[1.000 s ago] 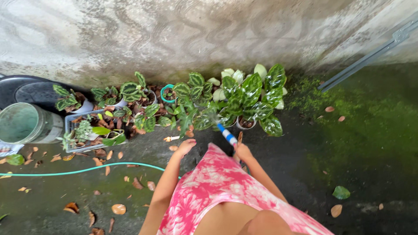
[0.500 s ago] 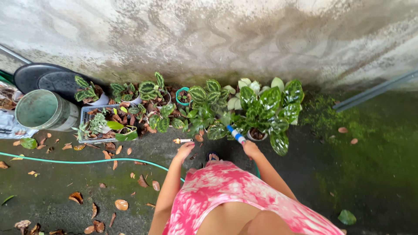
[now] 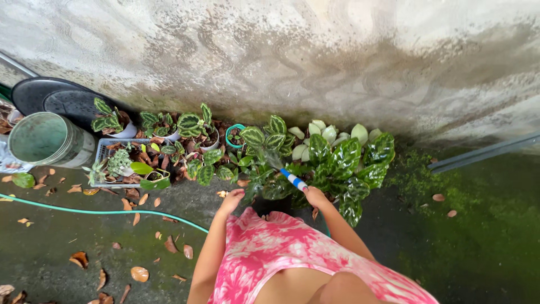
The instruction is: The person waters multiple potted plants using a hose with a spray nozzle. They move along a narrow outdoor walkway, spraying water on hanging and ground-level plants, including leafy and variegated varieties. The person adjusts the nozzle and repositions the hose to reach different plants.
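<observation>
My right hand point(image 3: 315, 197) grips a blue and white hose nozzle point(image 3: 293, 179) that points up-left into a cluster of potted plants with striped dark green leaves point(image 3: 332, 163). A thin spray leaves the nozzle toward the leaves near a small teal pot point(image 3: 234, 135). My left hand point(image 3: 232, 200) hangs free with fingers loosely apart, just in front of low plants point(image 3: 208, 169) and holds nothing. I wear a pink and white patterned dress point(image 3: 281, 253).
A green hose point(image 3: 101, 211) runs across the wet concrete floor from the left. A pale green bucket point(image 3: 48, 141), a black lid point(image 3: 56, 98) and a white basket of small plants point(image 3: 121, 163) sit left. Dry leaves litter the floor; moss point(image 3: 478, 225) covers the right. A stained wall point(image 3: 281, 56) stands behind.
The view has shifted so the plants sit further right and lower. My right hand keeps the nozzle aimed at the leaves, and my left hand stays low beside the plants.
</observation>
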